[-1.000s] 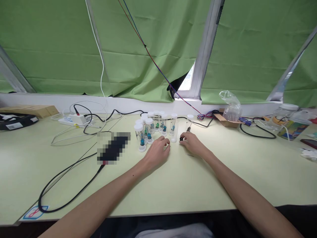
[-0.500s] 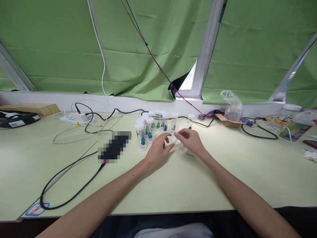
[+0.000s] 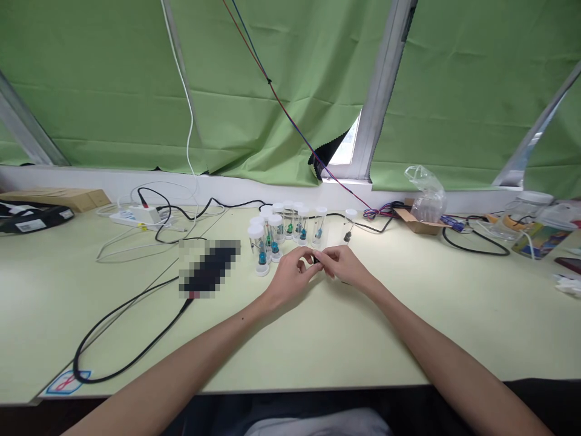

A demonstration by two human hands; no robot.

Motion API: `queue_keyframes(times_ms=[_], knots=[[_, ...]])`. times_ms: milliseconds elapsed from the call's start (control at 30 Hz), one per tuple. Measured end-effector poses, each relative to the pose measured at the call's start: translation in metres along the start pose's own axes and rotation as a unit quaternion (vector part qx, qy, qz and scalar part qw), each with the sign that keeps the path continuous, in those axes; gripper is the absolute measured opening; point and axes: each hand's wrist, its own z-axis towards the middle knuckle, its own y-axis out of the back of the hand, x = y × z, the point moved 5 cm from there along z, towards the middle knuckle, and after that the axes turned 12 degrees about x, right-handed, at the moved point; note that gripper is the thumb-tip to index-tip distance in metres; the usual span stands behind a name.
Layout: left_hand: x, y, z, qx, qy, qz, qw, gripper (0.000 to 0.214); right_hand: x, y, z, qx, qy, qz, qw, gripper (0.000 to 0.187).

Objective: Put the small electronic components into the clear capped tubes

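My left hand (image 3: 295,270) and my right hand (image 3: 342,264) meet over the table, fingertips together. Between them is a small dark piece (image 3: 316,260), mostly covered by the fingers, so its kind does not show. Both hands are closed in a pinch on it. Just beyond and to the left stands a group of clear tubes with white caps, among them a front tube (image 3: 261,249) with a blue piece inside. Straight behind my hands is another clear tube (image 3: 319,225). A separate white-capped tube (image 3: 350,225) with a dark piece stands behind my right hand.
A blurred dark device (image 3: 211,269) with a black cable lies at left. Behind it is a white power strip (image 3: 143,217). At right sit a cardboard box (image 3: 420,223) with a plastic bag (image 3: 426,197) and a clear jar (image 3: 521,215). A green curtain (image 3: 281,109) hangs behind.
My hands have come together, and a small dark piece now shows between the fingertips. The white round part that was under my fingers is out of sight. The standing tubes have stayed in place.
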Motion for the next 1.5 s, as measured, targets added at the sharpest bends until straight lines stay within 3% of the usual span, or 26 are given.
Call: queue_keyframes(times_ms=[200, 333, 400, 533, 667, 933, 1300, 1500], knots=[[-0.001, -0.001, -0.002, 0.008, 0.012, -0.041, 0.999, 0.028, -0.005, 0.000, 0.001, 0.000, -0.013, -0.018, 1.000, 0.052], [0.008, -0.004, 0.001, 0.029, 0.050, -0.112, 0.992, 0.030, -0.008, 0.005, 0.003, -0.032, -0.008, -0.044, 0.998, 0.051], [0.018, -0.005, 0.002, 0.029, 0.088, -0.144, 0.985, 0.032, -0.009, 0.007, 0.004, -0.047, -0.001, -0.069, 0.997, 0.046], [0.031, -0.006, 0.005, 0.009, 0.101, -0.181, 0.978, 0.031, -0.012, 0.008, 0.004, -0.064, -0.002, -0.144, 0.988, 0.027], [0.036, -0.007, 0.007, -0.003, 0.101, -0.200, 0.975, 0.032, -0.015, 0.005, 0.004, -0.048, -0.002, -0.189, 0.981, 0.017], [0.039, -0.008, 0.008, -0.006, 0.124, -0.213, 0.969, 0.031, -0.017, 0.000, 0.001, -0.004, -0.015, -0.234, 0.972, 0.019], [0.039, -0.009, 0.009, -0.024, 0.154, -0.261, 0.953, 0.025, -0.024, -0.015, 0.011, -0.010, -0.008, -0.280, 0.960, 0.019], [0.040, -0.010, 0.009, -0.021, 0.145, -0.265, 0.953, 0.025, -0.027, -0.019, 0.014, 0.000, -0.039, -0.304, 0.952, 0.014]])
